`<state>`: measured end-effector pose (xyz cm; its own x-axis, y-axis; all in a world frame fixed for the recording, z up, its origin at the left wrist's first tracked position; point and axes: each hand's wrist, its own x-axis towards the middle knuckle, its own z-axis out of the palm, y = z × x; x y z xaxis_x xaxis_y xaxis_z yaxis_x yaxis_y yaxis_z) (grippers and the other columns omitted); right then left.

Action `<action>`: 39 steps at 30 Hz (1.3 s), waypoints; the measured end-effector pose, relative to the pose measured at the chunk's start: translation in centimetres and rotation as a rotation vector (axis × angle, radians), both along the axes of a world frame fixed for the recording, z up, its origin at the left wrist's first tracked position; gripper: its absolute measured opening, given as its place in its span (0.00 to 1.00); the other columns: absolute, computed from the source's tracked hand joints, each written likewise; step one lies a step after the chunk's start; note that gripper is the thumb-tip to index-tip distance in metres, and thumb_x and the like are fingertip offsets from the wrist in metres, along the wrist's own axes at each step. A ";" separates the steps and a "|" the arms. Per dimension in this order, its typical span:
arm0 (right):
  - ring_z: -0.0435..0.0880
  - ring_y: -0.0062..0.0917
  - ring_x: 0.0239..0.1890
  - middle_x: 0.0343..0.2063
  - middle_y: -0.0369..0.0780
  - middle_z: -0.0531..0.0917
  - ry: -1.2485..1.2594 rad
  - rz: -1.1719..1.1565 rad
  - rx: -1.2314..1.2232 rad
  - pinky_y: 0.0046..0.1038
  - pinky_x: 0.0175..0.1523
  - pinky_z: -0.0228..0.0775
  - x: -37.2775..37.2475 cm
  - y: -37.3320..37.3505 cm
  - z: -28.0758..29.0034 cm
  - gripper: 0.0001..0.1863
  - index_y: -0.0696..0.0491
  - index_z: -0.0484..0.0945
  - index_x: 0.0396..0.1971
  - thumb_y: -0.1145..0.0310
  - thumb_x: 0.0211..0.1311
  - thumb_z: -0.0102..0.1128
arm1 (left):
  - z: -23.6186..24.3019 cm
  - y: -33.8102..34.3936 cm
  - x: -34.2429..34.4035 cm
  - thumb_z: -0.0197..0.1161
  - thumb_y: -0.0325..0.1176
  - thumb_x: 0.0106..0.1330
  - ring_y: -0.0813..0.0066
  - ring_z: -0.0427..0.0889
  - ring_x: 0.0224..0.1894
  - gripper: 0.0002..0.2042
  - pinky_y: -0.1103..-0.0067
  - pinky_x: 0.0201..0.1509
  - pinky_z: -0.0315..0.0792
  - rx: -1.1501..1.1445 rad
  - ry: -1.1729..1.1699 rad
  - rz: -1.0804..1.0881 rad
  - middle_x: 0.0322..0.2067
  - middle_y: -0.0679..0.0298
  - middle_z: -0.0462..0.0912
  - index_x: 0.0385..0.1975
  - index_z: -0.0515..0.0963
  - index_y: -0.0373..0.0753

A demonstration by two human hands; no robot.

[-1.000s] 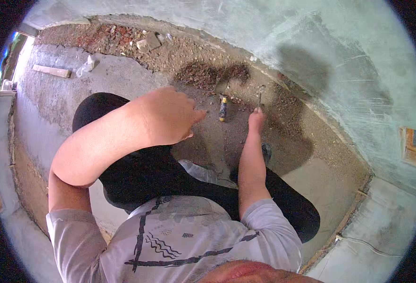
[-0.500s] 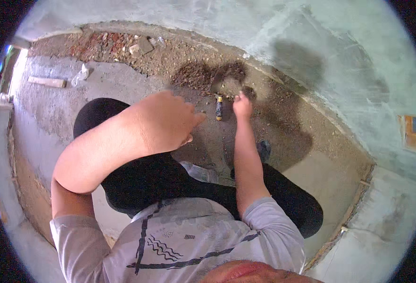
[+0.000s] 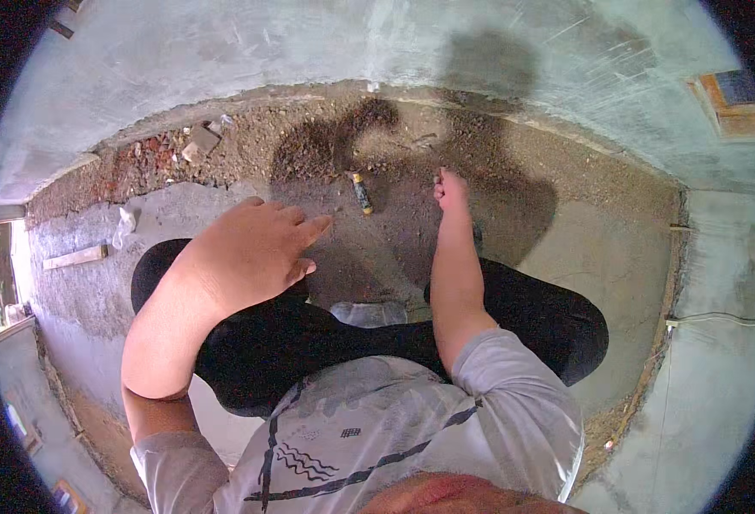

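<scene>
My left hand [image 3: 262, 253] hovers over my bent left knee, palm down, with its fingers loosely stretched and the thumb apart; nothing shows in it. Farther right, my right hand [image 3: 451, 190] reaches out low near the edge of the loose soil [image 3: 394, 154]. Its fingers are curled in, and whatever they may hold is too small or hidden to make out. Between the two hands lies a short black cylinder with yellow ends [image 3: 362, 194], like a tool handle, on the grey floor; neither hand touches it. A small thin dark piece [image 3: 426, 140] lies on the soil beyond my right hand.
Gravelly soil runs along the base of a plastered wall [image 3: 309, 51], with red rubble [image 3: 148, 158] and a broken block [image 3: 203, 139] at left. A wooden strip [image 3: 76, 257] and crumpled plastic [image 3: 125, 227] lie on the left floor. Clear plastic [image 3: 369, 313] lies between my legs.
The view has tilted up and shifted, showing more wall. My left hand has moved back from the cylinder and its fingers look more spread. My right hand stays curled near the soil.
</scene>
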<state>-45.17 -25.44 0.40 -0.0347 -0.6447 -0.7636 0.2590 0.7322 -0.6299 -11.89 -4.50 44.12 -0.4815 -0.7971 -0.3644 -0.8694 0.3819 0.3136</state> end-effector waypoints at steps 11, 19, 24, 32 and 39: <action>0.67 0.22 0.16 0.17 0.33 0.72 -0.280 -0.388 0.020 0.27 0.21 0.58 0.0 5.5 -3.0 0.11 0.49 0.71 0.27 0.61 0.69 0.53 | 0.9 0.0 0.2 0.62 0.42 0.63 0.51 0.78 0.48 0.26 0.62 0.54 0.71 -0.002 0.013 0.074 0.42 0.55 0.80 0.61 0.70 0.41; 0.65 0.24 0.13 0.13 0.34 0.68 -0.433 -0.266 -0.024 0.27 0.18 0.54 -0.1 -0.1 0.8 0.17 0.47 0.66 0.18 0.63 0.68 0.53 | 1.1 1.9 -1.4 0.63 0.41 0.62 0.50 0.78 0.47 0.26 0.62 0.53 0.71 -0.004 0.000 0.036 0.43 0.54 0.81 0.60 0.70 0.39; 0.64 0.18 0.12 0.14 0.32 0.69 -0.024 -0.315 -0.364 0.25 0.15 0.51 -2.0 -3.8 9.4 0.16 0.47 0.67 0.23 0.58 0.73 0.49 | 1.4 2.6 -1.6 0.62 0.40 0.62 0.52 0.78 0.50 0.27 0.62 0.56 0.70 0.026 -0.032 0.060 0.48 0.54 0.80 0.61 0.68 0.39; 0.75 0.22 0.26 0.26 0.37 0.76 0.450 -0.475 -1.051 0.24 0.31 0.69 -8.0 -6.1 11.6 0.14 0.56 0.74 0.42 0.60 0.75 0.48 | 1.9 2.1 -1.1 0.64 0.39 0.61 0.53 0.77 0.53 0.28 0.64 0.61 0.67 0.062 -0.025 0.098 0.50 0.54 0.79 0.62 0.68 0.38; 0.80 0.49 0.52 0.48 0.54 0.81 1.422 0.474 -0.330 0.44 0.54 0.72 -10.5 1.1 -6.3 0.23 0.60 0.76 0.53 0.55 0.70 0.52 | 2.1 0.6 -1.8 0.64 0.40 0.61 0.54 0.77 0.53 0.28 0.65 0.60 0.67 0.029 -0.015 0.040 0.48 0.54 0.79 0.61 0.69 0.37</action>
